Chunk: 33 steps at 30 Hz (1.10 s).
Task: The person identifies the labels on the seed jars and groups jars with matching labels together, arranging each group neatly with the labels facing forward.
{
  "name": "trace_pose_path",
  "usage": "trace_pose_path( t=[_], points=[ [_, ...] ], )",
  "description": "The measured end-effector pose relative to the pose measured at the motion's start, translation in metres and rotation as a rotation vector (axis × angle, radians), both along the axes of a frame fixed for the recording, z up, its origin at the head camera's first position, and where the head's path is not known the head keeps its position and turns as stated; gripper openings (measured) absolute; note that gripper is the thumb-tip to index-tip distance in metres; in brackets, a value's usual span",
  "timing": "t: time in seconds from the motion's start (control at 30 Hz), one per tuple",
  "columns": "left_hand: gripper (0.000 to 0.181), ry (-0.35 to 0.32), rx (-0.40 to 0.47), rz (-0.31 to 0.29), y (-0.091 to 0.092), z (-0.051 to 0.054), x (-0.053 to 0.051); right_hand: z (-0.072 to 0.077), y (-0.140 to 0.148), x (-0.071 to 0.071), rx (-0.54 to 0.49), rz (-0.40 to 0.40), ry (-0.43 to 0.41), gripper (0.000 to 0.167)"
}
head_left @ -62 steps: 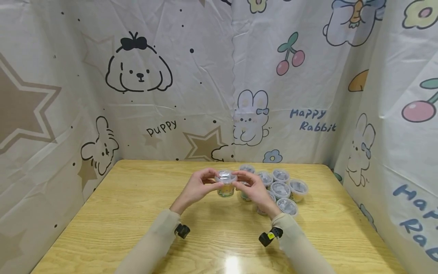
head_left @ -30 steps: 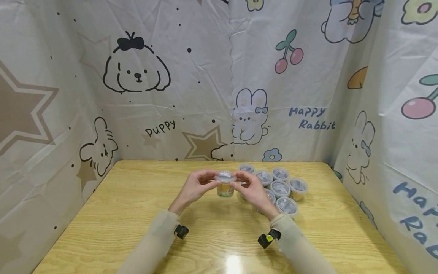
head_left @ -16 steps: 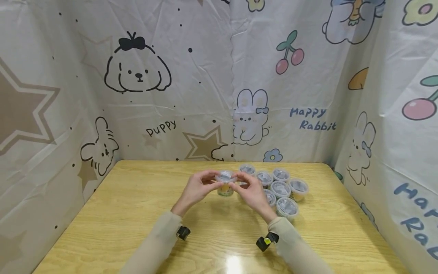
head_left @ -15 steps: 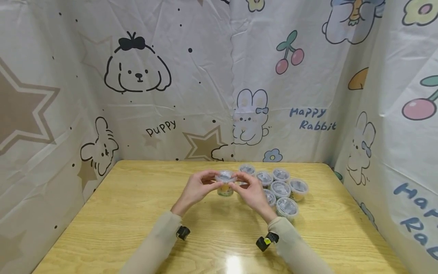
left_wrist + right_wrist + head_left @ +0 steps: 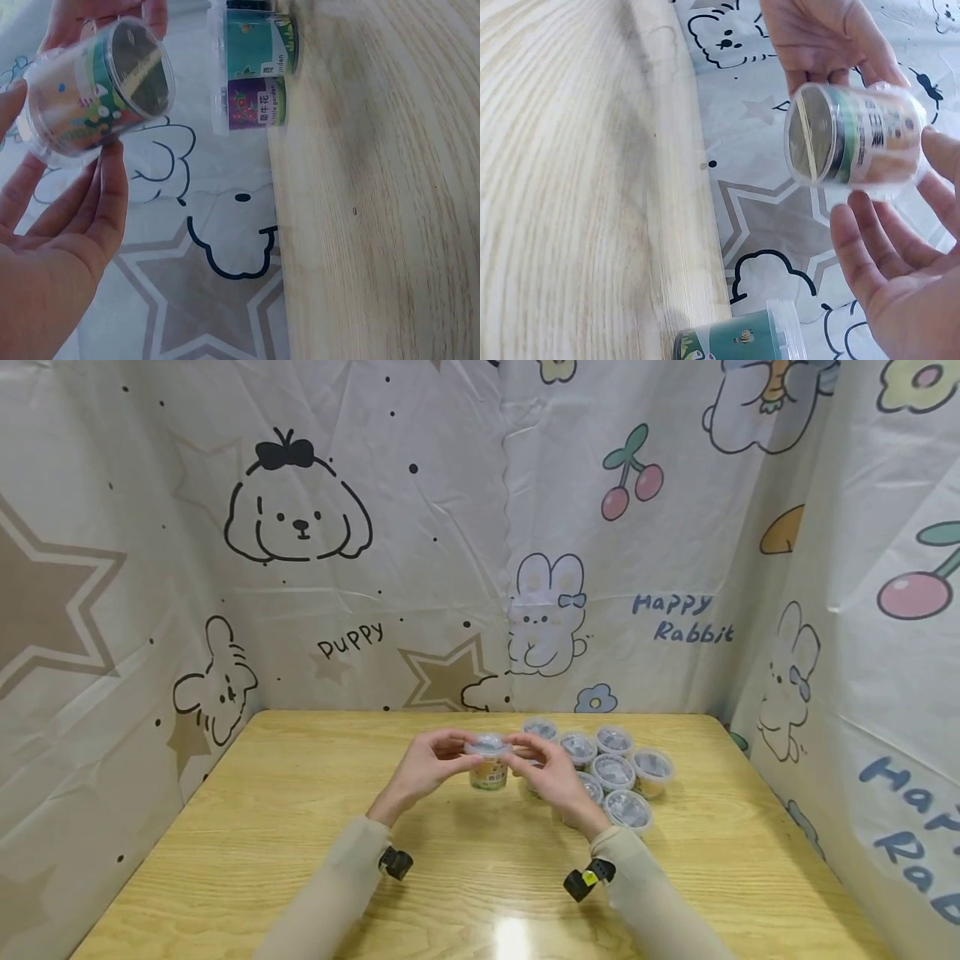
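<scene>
In the head view, a clear plastic lidded cup [image 5: 488, 775] with an orange and green printed label is held upright above the table, between both hands. My left hand [image 5: 429, 767] pinches its lid rim from the left, thumb in front and fingers behind. On the other side my right hand [image 5: 555, 774] pinches the rim the same way. The left wrist view shows the cup's [image 5: 82, 97] dark bottom, off the wood. A thin pale stick shows through the base of the cup [image 5: 877, 142] in the right wrist view.
Several similar lidded cups [image 5: 613, 772] stand grouped on the wooden table [image 5: 300, 835], right of the held cup and partly behind my right hand. Teal [image 5: 255, 43] and purple [image 5: 255, 103] labels show on two. A printed cloth curtain [image 5: 435, 527] encloses the back and sides.
The held cup has turned, so a different part of its label faces the head camera. Cup and hands have shifted slightly left. Both hands stay at the lid rim; the grouped cups have not moved.
</scene>
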<state>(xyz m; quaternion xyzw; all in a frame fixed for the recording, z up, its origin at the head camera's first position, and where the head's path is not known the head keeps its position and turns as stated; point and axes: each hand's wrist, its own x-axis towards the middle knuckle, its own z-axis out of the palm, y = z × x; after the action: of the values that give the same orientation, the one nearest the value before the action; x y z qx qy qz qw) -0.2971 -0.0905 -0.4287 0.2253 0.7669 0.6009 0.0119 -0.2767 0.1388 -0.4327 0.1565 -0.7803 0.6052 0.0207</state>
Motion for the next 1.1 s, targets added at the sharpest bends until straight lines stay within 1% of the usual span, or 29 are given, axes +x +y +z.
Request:
trace_pose_path(
  t=[0.07,0.13,0.23,0.33,0.5,0.63,0.8,0.93,1.03,1.1],
  points=[
    [0.036,-0.028,0.014,-0.018,-0.001,0.001,-0.001,-0.002,0.002,-0.003,-0.046,0.045,-0.019,0.038],
    [0.037,-0.044,0.022,-0.037,-0.003,0.001,-0.002,-0.002,0.003,-0.004,-0.081,0.084,-0.021,0.038],
    [0.037,-0.052,0.026,-0.056,-0.005,0.002,-0.002,-0.004,0.004,-0.006,-0.102,0.14,-0.012,0.039],
    [0.036,-0.054,0.024,-0.064,-0.007,0.003,-0.001,-0.004,0.003,-0.006,-0.099,0.162,-0.004,0.038],
    [0.037,-0.046,0.034,-0.066,-0.006,0.003,-0.001,-0.002,0.001,-0.005,-0.039,0.096,0.023,0.032],
    [0.035,-0.017,0.034,-0.055,-0.003,0.003,-0.003,0.001,-0.002,-0.003,0.007,0.034,0.045,0.028],
    [0.031,0.026,0.007,-0.026,0.001,0.003,-0.002,0.003,-0.007,-0.003,0.021,-0.015,0.052,0.027],
    [0.03,0.035,-0.023,0.005,0.003,0.003,-0.001,0.004,-0.008,-0.004,0.015,-0.022,0.023,0.029],
    [0.029,0.021,-0.027,0.017,0.002,0.004,0.0,0.004,-0.006,-0.005,-0.004,0.003,-0.012,0.033],
    [0.029,0.011,-0.016,0.012,0.001,0.004,0.0,0.003,-0.004,-0.006,-0.018,0.031,-0.034,0.036]
  ],
)
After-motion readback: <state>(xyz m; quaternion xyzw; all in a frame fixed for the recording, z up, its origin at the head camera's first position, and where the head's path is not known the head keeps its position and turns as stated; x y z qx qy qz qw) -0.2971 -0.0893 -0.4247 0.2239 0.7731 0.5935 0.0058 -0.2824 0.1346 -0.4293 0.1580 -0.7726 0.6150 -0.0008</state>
